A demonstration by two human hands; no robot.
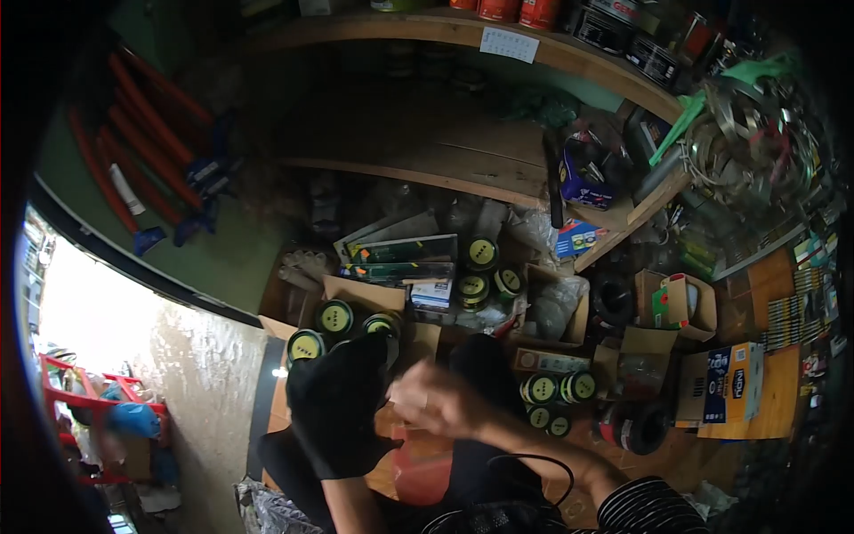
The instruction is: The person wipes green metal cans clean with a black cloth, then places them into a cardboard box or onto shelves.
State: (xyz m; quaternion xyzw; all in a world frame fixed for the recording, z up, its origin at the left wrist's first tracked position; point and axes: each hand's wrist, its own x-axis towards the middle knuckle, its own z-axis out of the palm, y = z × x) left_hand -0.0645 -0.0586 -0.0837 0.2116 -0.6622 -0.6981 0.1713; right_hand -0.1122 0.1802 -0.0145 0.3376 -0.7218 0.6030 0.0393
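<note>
A black cloth (pixel 338 400), perhaps a cap or a sleeve, covers my left hand, whose forearm comes out below it. None of the left fingers can be made out. Close to the right edge of the cloth is my right hand (pixel 433 398), blurred, with its fingers bent in; whether it pinches the cloth cannot be made out. Behind the cloth stands an open cardboard box (pixel 365 292) with round cans (pixel 335 317) that have yellow-green lids.
Above runs a wooden shelf (pixel 418 174). More lidded cans (pixel 578 386) stand on the floor at right, near black rolls (pixel 642 429) and a blue and orange box (pixel 721 384). Orange-handled tools (pixel 147 147) hang at upper left. A red rack (pixel 67 383) is at far left.
</note>
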